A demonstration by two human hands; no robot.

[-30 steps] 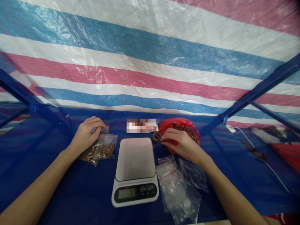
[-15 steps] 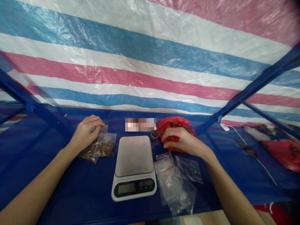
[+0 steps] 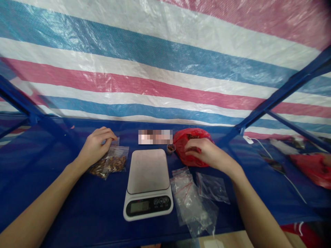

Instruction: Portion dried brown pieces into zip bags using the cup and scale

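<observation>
My left hand (image 3: pixel 97 146) is closed at the fingertips on the top edge of a small clear zip bag (image 3: pixel 99 169) holding brown dried pieces. A second filled zip bag (image 3: pixel 117 162) overlaps it. My right hand (image 3: pixel 204 151) curls over the near side of a red plastic bag (image 3: pixel 181 139), with red film showing between thumb and fingers. More brown pieces (image 3: pixel 192 136) show in that bag's mouth. Between my hands stands a white kitchen scale (image 3: pixel 148 172), its plate bare. A small clear cup (image 3: pixel 170 149) with brown bits stands behind the scale.
Flat, unfilled zip bags (image 3: pixel 192 203) lie right of the scale, one apart (image 3: pixel 213 187) near my right forearm. Blue metal bars (image 3: pixel 269 103) slant at both sides. A striped sheet (image 3: pixel 155 69) hangs behind. At far right are a white cable (image 3: pixel 294 189) and another red bag (image 3: pixel 310 168).
My right hand has shifted slightly right on the red bag, and the bag's mouth looks narrower. The separate unfilled zip bag has slid right. My left hand has stayed put.
</observation>
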